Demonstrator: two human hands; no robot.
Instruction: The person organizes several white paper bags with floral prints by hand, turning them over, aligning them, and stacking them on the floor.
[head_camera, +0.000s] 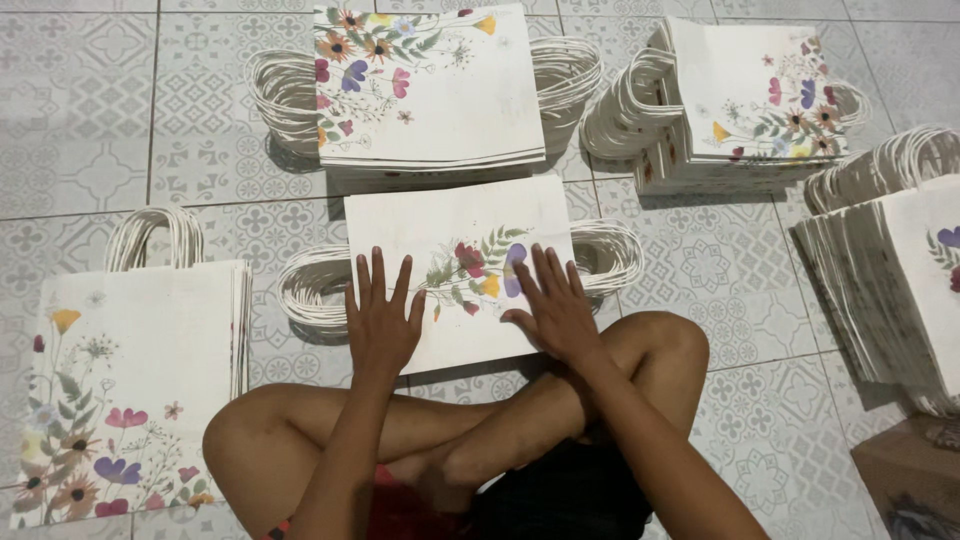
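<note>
on the tiled floor: both hands flat on one floral paper bag, stacks all around

on the floor (200, 150) in front of crossed legs lies a single white paper bag (455, 265) with a flower print, flat, its rope handles sticking out left and right. left hand (382, 318) is open, fingers spread, palm down on the bag's lower left part. right hand (555, 308) is also open and flat, pressing on the lower right, partly over the flower print. neither hand grips anything.

done so far, judged from the layout: several piles already sit stacked. a far stack (430, 90) lies just beyond the bag, touching or nearly touching its top edge. a second stack (750, 100) is to the upper right, a third stack (890, 280) at the right edge, fanned a bit. a left stack (140, 380) lies beside the left knee, print facing up.

the bag under the hands looks mid-flattening, not yet added to any pile. cannot tell how many bags are left to do, no loose unfolded ones in view. a brown box corner (910, 480) shows at lower right, contents not visible
</note>
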